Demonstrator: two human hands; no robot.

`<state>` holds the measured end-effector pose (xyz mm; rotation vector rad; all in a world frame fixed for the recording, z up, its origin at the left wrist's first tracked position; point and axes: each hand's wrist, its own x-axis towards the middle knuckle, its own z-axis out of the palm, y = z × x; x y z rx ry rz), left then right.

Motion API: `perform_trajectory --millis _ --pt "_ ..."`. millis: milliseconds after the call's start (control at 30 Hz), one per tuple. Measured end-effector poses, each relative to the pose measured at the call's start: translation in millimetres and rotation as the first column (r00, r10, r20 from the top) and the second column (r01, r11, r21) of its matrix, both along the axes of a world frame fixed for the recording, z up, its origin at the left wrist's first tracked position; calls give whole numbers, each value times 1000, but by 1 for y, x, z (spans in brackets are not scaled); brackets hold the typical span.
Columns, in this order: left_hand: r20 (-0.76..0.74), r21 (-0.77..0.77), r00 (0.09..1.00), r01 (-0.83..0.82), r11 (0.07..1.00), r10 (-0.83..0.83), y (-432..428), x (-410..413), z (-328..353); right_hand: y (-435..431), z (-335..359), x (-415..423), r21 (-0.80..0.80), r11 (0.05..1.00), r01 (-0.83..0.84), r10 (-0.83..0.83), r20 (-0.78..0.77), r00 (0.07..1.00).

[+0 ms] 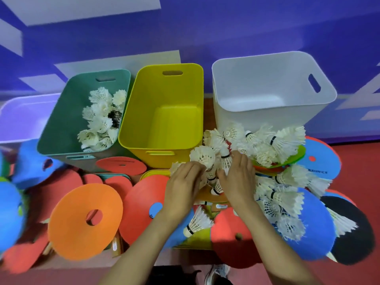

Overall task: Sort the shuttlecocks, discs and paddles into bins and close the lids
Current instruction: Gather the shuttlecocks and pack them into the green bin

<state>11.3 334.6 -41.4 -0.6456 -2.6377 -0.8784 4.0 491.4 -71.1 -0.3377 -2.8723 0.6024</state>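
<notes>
Both hands work a heap of loose shuttlecocks [283,140] that spills across the middle and right of the spread, in front of the bins. The left hand [184,188] has its grip curled round a cluster of them. The right hand [236,179] clamps its fingers over a second bunch just beside it, apparently bundling several to save trips. How many each holds is hard to tell among the feathers.

At ten o'clock from the hands, the green bin [61,112] holds the sorted shuttlecocks [102,118] and is the likely destination. The yellow bin [164,120] at twelve o'clock and the white bin [267,79] at one o'clock hold nothing. An orange disc [78,233] at eight o'clock, a red paddle [141,202] at nine and a blue paddle [320,159] at three lie unsorted. No bin has its lid on yet.
</notes>
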Motion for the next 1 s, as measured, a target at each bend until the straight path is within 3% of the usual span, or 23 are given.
perform_trajectory --millis 267,400,600,733,867,1000 --pt "-56 111 994 -86 990 92 1 10 9 4 6 6 -139 989 -60 53 -52 997" --pt "-73 129 991 -103 986 113 1 17 15 8 12 11 -289 955 -62 16 -159 987" --pt "-175 176 966 -161 971 191 -4 18 34 2 61 9 -549 811 -203 -9 -358 934" --pt "-245 213 926 -239 948 288 -25 1 55 -21 101 -13 -568 752 -335 54 -453 890" --pt "-294 254 890 -280 926 350 -72 -31 79 -59 126 -52 -534 741 -408 173 -436 883" --pt "-204 229 874 -396 889 441 -141 -66 87 -118 140 -95 -488 743 -457 284 -388 876"
